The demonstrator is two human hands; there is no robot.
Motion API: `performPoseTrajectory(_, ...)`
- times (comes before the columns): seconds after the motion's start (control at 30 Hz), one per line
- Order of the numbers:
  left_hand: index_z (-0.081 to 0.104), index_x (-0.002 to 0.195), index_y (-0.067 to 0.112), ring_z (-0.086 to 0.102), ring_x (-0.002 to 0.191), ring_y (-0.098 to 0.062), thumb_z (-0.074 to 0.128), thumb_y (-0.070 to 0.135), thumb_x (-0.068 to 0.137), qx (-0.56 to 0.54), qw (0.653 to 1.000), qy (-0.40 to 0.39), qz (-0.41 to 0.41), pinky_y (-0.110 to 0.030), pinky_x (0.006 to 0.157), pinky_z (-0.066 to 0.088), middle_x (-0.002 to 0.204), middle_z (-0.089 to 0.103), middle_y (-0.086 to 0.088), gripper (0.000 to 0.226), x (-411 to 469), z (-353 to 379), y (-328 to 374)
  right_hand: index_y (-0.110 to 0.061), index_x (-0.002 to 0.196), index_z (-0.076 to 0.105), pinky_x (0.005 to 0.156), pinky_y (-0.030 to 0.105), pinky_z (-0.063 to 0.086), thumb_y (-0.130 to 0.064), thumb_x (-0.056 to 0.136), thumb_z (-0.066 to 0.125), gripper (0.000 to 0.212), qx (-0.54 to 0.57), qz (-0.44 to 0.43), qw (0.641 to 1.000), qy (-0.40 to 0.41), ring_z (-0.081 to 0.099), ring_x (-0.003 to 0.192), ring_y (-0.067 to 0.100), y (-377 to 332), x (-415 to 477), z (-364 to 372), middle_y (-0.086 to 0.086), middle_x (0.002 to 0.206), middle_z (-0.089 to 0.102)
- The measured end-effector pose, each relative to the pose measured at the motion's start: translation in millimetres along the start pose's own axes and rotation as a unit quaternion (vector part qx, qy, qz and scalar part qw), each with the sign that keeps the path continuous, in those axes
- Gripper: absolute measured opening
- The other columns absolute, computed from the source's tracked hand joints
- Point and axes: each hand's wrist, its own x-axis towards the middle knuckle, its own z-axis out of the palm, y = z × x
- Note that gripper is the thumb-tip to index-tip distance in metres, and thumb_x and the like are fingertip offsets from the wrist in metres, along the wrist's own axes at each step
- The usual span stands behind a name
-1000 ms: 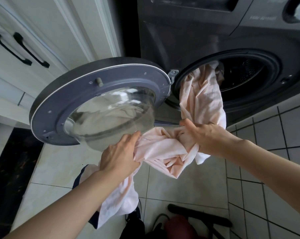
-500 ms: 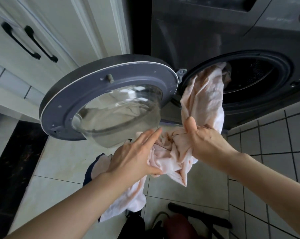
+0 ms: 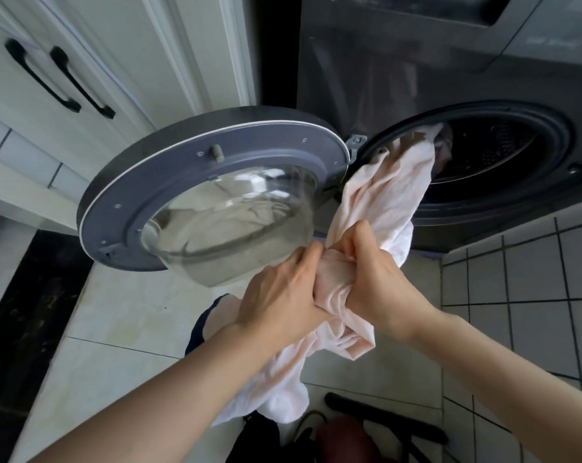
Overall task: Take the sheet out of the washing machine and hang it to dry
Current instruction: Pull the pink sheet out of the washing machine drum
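The left hand (image 3: 283, 295) sits just below the middle of the frame, its fingers curled round a bunched part of the pale pink sheet (image 3: 386, 192), which it holds from the left side. The right hand (image 3: 380, 282) is pressed close against it, gripping the same bunch from the right with the fingers wrapped round the cloth and the thumb pointing up. The two hands touch at the knuckles.

The sheet runs as a twisted rope from the round opening (image 3: 490, 152) of the dark grey washing machine (image 3: 416, 78) in the upper right of the frame. It passes over the lower left rim of the opening and down into both hands. Its upper end lies inside the drum. Below the hands the rest hangs in loose folds toward the bottom centre of the frame, under the left forearm.

The machine's door (image 3: 169, 192) stands swung open to the left, centre left in the frame, with its clear glass bowl facing up. Behind it, in the upper left, is a white cabinet (image 3: 99, 45) with two black handles (image 3: 42, 75). The tiled floor (image 3: 122, 315) is pale. Some black and dark red things lie at the bottom edge, too cut off to tell what they are.
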Motion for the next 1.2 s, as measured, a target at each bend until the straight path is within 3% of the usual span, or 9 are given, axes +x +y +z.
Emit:
performPoseTrajectory(0.13,0.038,0.109,0.023,0.060,0.083,-0.035,0.052,0.033,0.077,0.040,0.999,0.001,0.029,-0.034,0.060,0.034,0.108,0.057,0.004,0.036,-2.3,-2.9,-3.4,-0.027,0.095,0.030,0.062,0.022,0.040,-0.001,0.065,0.060,0.050,-0.018,-0.038,0.997,-0.061,0.043,0.073,0.011,12.3,-4.6,-6.7,-0.006,0.086,0.050)
performPoseTrajectory(0.23,0.041,0.110,0.025,0.059,0.076,-0.031,0.056,0.026,0.072,0.078,0.995,0.014,0.059,-0.033,0.055,0.032,0.102,0.056,0.006,0.041,-3.3,-1.4,-14.2,-0.024,0.117,0.040,0.094,0.020,0.037,-0.010,0.067,0.067,0.059,-0.101,-0.086,0.987,-0.088,0.046,0.111,0.008,29.7,-1.6,-15.6,-0.009,0.116,0.050)
performPoseTrajectory(0.33,0.041,0.102,0.026,0.055,0.052,-0.030,0.067,0.012,0.053,0.092,0.990,0.047,0.097,-0.029,0.039,0.032,0.090,0.057,0.008,0.057,-4.6,0.9,-24.8,-0.029,0.141,0.028,0.116,0.032,0.014,-0.028,0.071,0.070,0.082,-0.262,-0.112,0.950,-0.127,0.014,0.143,0.012,55.8,13.9,-25.6,-0.014,0.145,0.031)
performPoseTrajectory(0.4,0.042,0.099,0.024,0.050,0.044,-0.029,0.066,0.009,0.048,0.101,0.986,0.058,0.117,-0.027,0.035,0.033,0.088,0.058,0.008,0.059,-5.8,-0.7,-29.0,-0.035,0.147,0.016,0.117,0.039,0.007,-0.045,0.072,0.068,0.092,-0.326,-0.120,0.926,-0.147,-0.001,0.147,0.017,67.7,27.0,-28.1,-0.016,0.154,0.015)
performPoseTrajectory(0.57,0.039,0.089,0.022,0.047,0.045,-0.029,0.064,0.007,0.047,0.121,0.978,0.087,0.145,-0.025,0.035,0.027,0.085,0.058,0.007,0.051,-10.2,-9.1,-30.9,-0.042,0.148,0.000,0.113,0.053,0.016,-0.065,0.070,0.059,0.101,-0.402,-0.131,0.886,-0.193,0.003,0.145,0.031,83.1,65.6,-25.7,-0.014,0.158,0.008)
performPoseTrajectory(0.73,0.044,0.089,0.020,0.045,0.045,-0.027,0.064,0.005,0.049,0.099,0.974,0.129,0.156,-0.023,0.040,0.023,0.090,0.062,0.010,0.047,-11.9,-24.6,-32.0,-0.046,0.144,0.004,0.109,0.055,0.020,-0.061,0.070,0.065,0.098,-0.405,-0.104,0.887,-0.195,0.008,0.142,0.027,104.4,89.9,-19.4,-0.014,0.153,0.021)
performPoseTrajectory(0.9,0.059,0.088,0.017,0.049,0.051,-0.023,0.037,0.012,0.058,0.057,0.973,0.126,0.183,-0.022,0.041,0.026,0.094,0.064,0.012,0.038,-11.5,-35.8,-34.9,-0.045,0.144,0.008,0.109,0.051,0.013,-0.059,0.075,0.062,0.090,-0.415,-0.066,0.883,-0.212,0.002,0.143,0.025,118.0,97.9,-16.5,-0.011,0.151,0.027)
performPoseTrajectory(1.07,0.063,0.091,0.015,0.053,0.054,-0.024,0.037,0.012,0.061,0.046,0.976,0.128,0.172,-0.025,0.038,0.036,0.097,0.066,0.011,0.039,-9.5,-37.7,-38.5,-0.042,0.146,0.013,0.109,0.049,0.014,-0.055,0.082,0.057,0.079,-0.442,-0.040,0.873,-0.202,0.005,0.143,0.027,123.1,101.8,-18.0,-0.014,0.151,0.028)
performPoseTrajectory(1.2,0.061,0.096,0.017,0.059,0.061,-0.025,0.043,0.008,0.057,0.047,0.978,0.125,0.158,-0.028,0.039,0.040,0.105,0.066,0.012,0.044,-9.1,-34.9,-45.2,-0.043,0.146,0.017,0.101,0.047,0.022,-0.045,0.087,0.058,0.073,-0.455,-0.023,0.870,-0.190,0.013,0.140,0.027,130.8,99.6,-24.6,-0.013,0.150,0.030)
